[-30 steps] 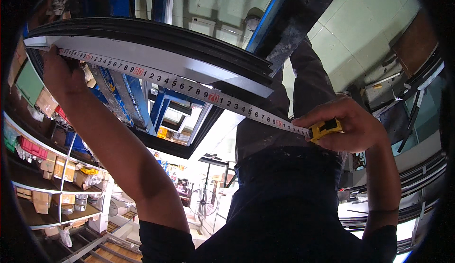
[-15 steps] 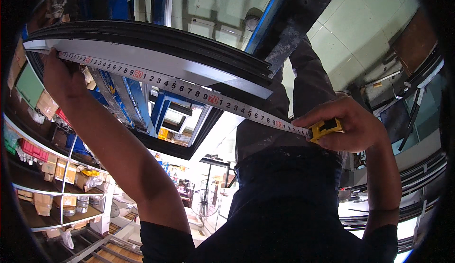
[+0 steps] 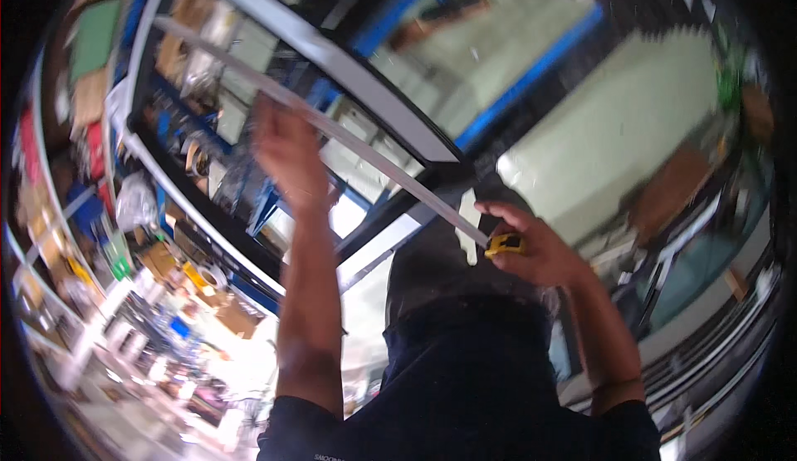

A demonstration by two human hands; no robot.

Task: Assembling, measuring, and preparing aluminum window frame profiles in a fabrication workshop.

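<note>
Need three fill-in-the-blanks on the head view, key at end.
The right hand holds a tape measure case coloured ____.
From the case, the blade runs toward the picture's upper ____ corner.
Vertically in the picture, the left hand is ____ than the right.

Missing words: yellow; left; higher.

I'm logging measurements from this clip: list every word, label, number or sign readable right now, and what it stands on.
Tape blade: smeared by motion blur; no number can be read.
Yellow tape case: no legible lettering.
Dark shirt: small, pale, upside-down lettering at the picture's lower edge; not copied out here.
Cardboard at the left: too blurred to read any label.
</note>
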